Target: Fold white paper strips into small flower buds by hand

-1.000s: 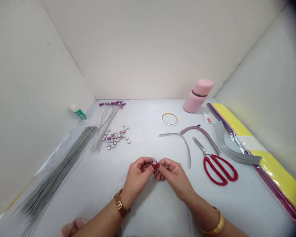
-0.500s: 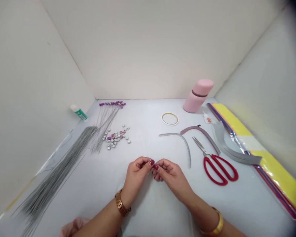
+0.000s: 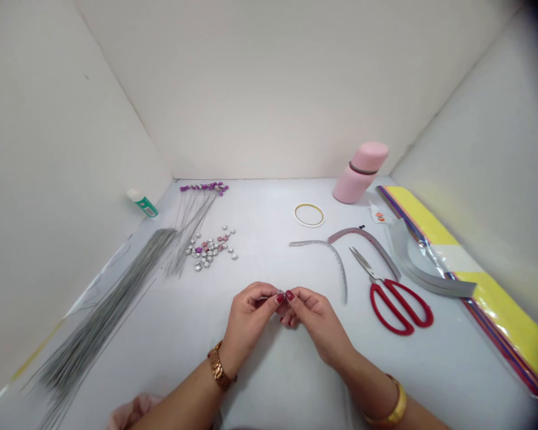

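My left hand (image 3: pixel 251 313) and my right hand (image 3: pixel 311 316) meet at the middle of the table, thumbs and forefingers pinched close together. Between the fingertips shows a tiny silvery piece (image 3: pixel 282 292), mostly covered, so its shape is hard to make out. Beyond my left hand lies a loose cluster of small folded paper stars (image 3: pixel 210 254), mostly silver with a few pink and purple. To the right of my right hand are a narrow silver paper strip (image 3: pixel 338 263) and scissors (image 3: pixel 388 295) with red handles, lying with their blades nearly together.
A bundle of grey wires (image 3: pixel 103 310) spreads along the left, with purple-tipped stems (image 3: pixel 201 203) behind it. A glue stick (image 3: pixel 143 203), a tape roll (image 3: pixel 309 224), a pink bottle (image 3: pixel 358 176), a small glue bottle (image 3: pixel 377 214), grey strips (image 3: pixel 424 280) and a coloured paper pack (image 3: pixel 497 304) lie around.
Both thumbs have shifted slightly against each other at the tiny piece, the right thumb rising a little. Everything else on the table stays in place.
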